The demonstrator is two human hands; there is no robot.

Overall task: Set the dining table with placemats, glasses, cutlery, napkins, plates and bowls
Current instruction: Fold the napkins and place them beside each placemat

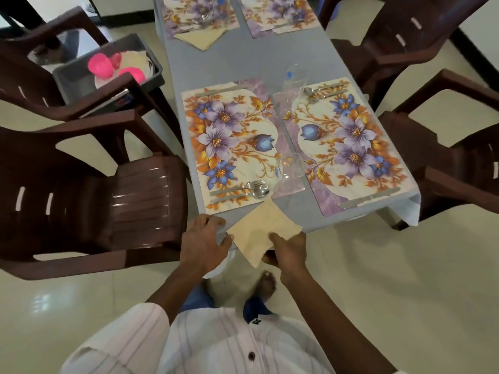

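No text, label, brand or number can be read; a small black patch (256, 321) on the person's clothing is too blurred.

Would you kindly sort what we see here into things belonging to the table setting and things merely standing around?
Belonging: napkin held by right hand, left hand beside it; near-left placemat; spoon and fork; glass; grey tub of pink bowls.

Standing around: brown chairs; tiled floor.

Soft daylight, floor glare, warped edges
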